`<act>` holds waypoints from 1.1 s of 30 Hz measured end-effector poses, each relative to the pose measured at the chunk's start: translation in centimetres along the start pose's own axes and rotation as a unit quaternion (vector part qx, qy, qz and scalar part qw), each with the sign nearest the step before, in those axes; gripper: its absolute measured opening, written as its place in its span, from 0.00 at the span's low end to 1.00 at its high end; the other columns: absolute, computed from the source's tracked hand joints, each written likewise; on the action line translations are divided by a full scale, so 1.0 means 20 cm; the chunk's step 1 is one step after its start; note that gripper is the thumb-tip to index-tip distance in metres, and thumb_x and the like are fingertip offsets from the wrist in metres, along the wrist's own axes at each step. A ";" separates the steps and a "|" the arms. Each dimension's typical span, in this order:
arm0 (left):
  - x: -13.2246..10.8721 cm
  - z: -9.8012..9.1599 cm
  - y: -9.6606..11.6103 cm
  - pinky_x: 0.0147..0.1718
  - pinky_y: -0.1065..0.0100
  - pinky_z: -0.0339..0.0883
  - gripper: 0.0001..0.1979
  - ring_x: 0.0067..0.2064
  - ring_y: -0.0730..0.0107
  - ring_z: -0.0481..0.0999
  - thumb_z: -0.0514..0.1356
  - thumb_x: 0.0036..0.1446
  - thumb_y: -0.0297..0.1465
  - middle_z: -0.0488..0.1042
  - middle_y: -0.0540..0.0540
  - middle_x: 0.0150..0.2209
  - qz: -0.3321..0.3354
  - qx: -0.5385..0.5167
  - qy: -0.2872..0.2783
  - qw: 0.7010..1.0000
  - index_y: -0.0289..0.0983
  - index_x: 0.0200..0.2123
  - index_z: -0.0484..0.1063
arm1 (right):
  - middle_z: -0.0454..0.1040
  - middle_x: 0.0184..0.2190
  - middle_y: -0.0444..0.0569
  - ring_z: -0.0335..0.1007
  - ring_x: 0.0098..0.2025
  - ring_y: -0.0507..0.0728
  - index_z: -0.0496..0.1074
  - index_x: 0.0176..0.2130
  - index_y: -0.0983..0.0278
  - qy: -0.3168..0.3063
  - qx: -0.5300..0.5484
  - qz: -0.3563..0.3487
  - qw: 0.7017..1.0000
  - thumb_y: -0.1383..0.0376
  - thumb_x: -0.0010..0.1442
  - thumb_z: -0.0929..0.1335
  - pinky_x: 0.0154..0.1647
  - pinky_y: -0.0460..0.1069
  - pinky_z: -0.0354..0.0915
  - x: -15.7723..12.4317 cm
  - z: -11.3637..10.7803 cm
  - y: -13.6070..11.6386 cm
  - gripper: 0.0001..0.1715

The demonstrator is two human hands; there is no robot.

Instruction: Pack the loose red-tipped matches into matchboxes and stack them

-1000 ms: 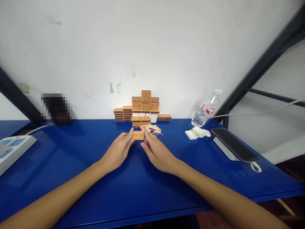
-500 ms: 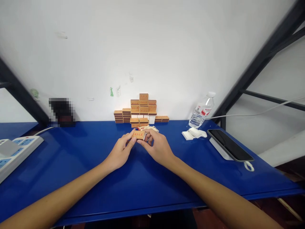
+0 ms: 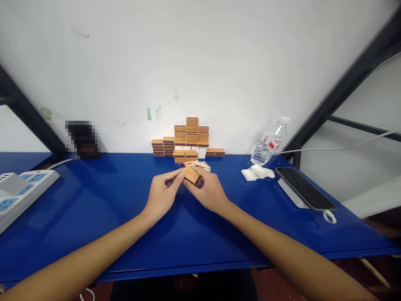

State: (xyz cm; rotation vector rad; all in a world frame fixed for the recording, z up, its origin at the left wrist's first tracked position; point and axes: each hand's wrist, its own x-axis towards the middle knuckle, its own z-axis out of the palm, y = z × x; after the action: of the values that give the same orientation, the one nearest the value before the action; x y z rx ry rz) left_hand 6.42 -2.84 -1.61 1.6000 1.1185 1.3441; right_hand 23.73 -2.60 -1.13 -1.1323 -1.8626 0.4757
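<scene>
A matchbox [image 3: 191, 175] with red lettering is held tilted between both hands over the blue table [image 3: 131, 246]. My left hand [image 3: 165, 190] pinches its left corner with thumb and fingers. On its right side, my right hand [image 3: 209, 188] grips it, some fingers hidden behind. Loose matches [image 3: 200, 165] lie just beyond the box. Behind them, stacked matchboxes [image 3: 191, 138] rise against the wall, with lower stacks [image 3: 163, 147] to the left and flat boxes [image 3: 215, 152] to the right.
At the right are a water bottle [image 3: 270, 142], white folded pieces [image 3: 257, 172] and a phone [image 3: 305, 188] on a white stand. A power strip [image 3: 29, 196] lies at the left edge. Dark metal beams [image 3: 354, 83] slope at both sides.
The held matchbox has turned and tilted, its right end now lower and no white inner tray showing. The view has shifted slightly. Both hands still hold the box.
</scene>
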 end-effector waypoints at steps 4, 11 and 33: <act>-0.02 0.03 0.00 0.52 0.56 0.78 0.21 0.52 0.52 0.84 0.65 0.64 0.45 0.83 0.45 0.53 -0.011 -0.010 0.009 1.000 0.40 0.54 0.83 | 0.82 0.35 0.46 0.73 0.31 0.56 0.79 0.47 0.61 -0.010 -0.029 -0.003 1.000 0.61 0.65 0.71 0.34 0.49 0.64 0.00 0.01 0.01 0.11; -0.03 0.05 -0.01 0.57 0.53 0.77 0.19 0.53 0.50 0.84 0.68 0.61 0.44 0.84 0.44 0.51 -0.042 -0.054 -0.003 0.998 0.39 0.50 0.85 | 0.83 0.39 0.51 0.78 0.37 0.60 0.76 0.49 0.63 -0.047 -0.075 0.013 0.996 0.63 0.66 0.69 0.39 0.51 0.66 0.00 0.03 0.01 0.12; 0.71 -0.36 -0.09 0.35 0.67 0.79 0.06 0.31 0.70 0.82 0.68 0.61 0.28 0.80 0.43 0.31 -0.099 -0.050 0.323 0.940 0.31 0.37 0.75 | 0.76 0.24 0.41 0.73 0.28 0.55 0.78 0.47 0.61 -0.057 -0.141 0.047 0.987 0.54 0.69 0.69 0.35 0.49 0.61 0.05 -0.05 0.13 0.15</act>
State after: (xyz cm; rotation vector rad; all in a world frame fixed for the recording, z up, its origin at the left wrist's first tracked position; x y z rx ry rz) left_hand -0.12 11.27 2.55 0.9474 1.5116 1.8093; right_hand 25.80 -0.42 -1.87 -1.4121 -2.0282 0.3428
